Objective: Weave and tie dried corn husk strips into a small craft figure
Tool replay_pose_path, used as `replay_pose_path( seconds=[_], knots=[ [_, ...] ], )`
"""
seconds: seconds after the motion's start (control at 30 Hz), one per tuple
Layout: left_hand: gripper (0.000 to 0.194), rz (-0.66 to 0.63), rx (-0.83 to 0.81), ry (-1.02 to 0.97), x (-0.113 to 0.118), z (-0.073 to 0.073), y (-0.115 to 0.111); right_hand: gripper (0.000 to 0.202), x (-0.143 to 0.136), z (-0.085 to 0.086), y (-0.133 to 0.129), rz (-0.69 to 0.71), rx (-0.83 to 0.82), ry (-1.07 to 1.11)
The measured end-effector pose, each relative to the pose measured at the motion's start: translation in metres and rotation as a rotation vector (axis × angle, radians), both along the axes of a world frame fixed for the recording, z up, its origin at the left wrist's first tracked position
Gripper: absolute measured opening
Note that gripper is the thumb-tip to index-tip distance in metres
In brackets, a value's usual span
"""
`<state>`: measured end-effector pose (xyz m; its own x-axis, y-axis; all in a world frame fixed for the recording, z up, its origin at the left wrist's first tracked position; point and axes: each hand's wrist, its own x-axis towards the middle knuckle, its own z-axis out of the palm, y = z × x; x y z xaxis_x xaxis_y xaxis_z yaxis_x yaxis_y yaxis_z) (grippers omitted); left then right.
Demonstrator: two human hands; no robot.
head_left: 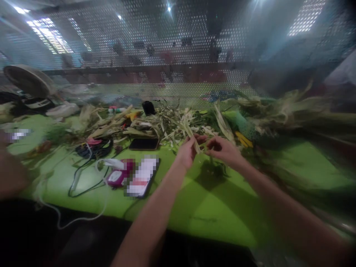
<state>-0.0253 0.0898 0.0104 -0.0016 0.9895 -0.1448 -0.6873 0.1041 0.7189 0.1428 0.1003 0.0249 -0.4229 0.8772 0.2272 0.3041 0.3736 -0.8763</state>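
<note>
Two hands, both mine, meet over the green table [211, 211]: my left hand [185, 152] is closed on a pale husk [197, 145], which slants down past its fingers, while my right hand [224, 151] bends thumb and forefinger towards its lower end. Whether those right fingertips grip a thread of it or only come near, I cannot tell; blur hides the contact. The husk is raised above its shadow, between my palms. As I judge it, the chief hazard is splitting: the strip looks thin and dry, and a sharp pull across its grain could tear it. Slipping is the second, should my left fingers slacken before the right have a sure pinch. Beyond the fingertips lies a tangled heap [178, 122] of similar strips, where a loose end could catch and drag others along. To the right of the heap, a yellow tool [244, 139] lies near my right wrist, liable to be knocked. Beside my left forearm rests a lit phone [143, 176], which a swing of the elbow could shift. Farther left, a white cable [104, 202] droops over the front edge near a purple pack [121, 177]; a snag might pull it. Writing: none legible; the phone's screen is masked by blocks, and the pack's pale label is too blurred for any brand.
</note>
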Motion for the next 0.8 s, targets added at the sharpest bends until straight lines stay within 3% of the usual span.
replay_pose_path(
  seconds=[0.1,0.2,0.4,0.57,0.8],
  knots=[
    [0.006,0.017,-0.008,-0.046,0.002,0.001,0.0,0.025,-0.004,0.001,-0.008,0.023,0.204,-0.225],
    [0.006,0.007,-0.011,-0.058,0.006,0.003,-0.003,0.022,-0.008,0.0,-0.012,-0.012,0.302,-0.337],
    [0.006,-0.013,-0.034,-0.022,0.008,0.002,-0.004,0.017,-0.007,-0.001,-0.011,-0.037,0.31,-0.328],
    [0.009,0.016,-0.028,0.033,0.009,-0.002,-0.003,0.027,-0.007,-0.002,-0.011,-0.005,0.293,-0.345],
    [0.011,0.007,0.006,0.234,0.009,0.0,-0.006,0.031,-0.004,-0.002,-0.009,-0.094,0.264,-0.308]
  ],
)
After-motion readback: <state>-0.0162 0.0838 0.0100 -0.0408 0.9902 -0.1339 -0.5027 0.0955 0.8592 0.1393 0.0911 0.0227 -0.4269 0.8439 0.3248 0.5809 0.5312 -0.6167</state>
